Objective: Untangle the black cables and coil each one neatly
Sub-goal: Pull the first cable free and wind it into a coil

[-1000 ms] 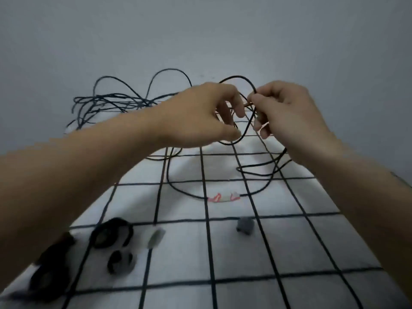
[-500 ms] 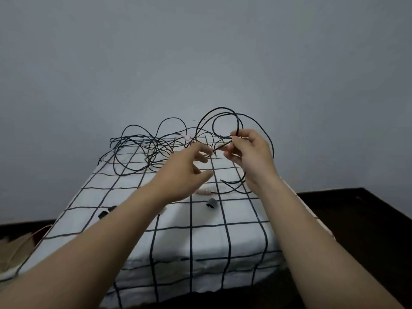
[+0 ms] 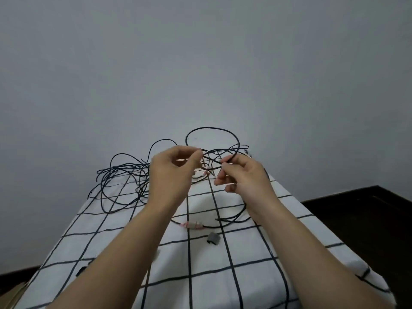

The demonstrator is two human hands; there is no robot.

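A tangle of thin black cables (image 3: 124, 175) lies at the far left of the white, black-gridded table cover (image 3: 200, 259). One black cable rises in a loop (image 3: 211, 130) above both hands. My left hand (image 3: 174, 175) pinches this cable at its fingertips. My right hand (image 3: 243, 177) pinches the same cable a little to the right, thumb and forefinger closed on it. From there the cable runs down to a pink and white connector (image 3: 192, 225) lying on the cover.
A small grey clip (image 3: 213, 238) lies on the cover just before the connector. A dark piece (image 3: 81, 270) shows beside my left forearm. A dark floor (image 3: 367, 219) lies to the right, a plain grey wall (image 3: 200, 63) behind.
The view has pulled back and up, so the table's front edge shows. My hands have spread slightly apart, and the raised loop stands taller above them.
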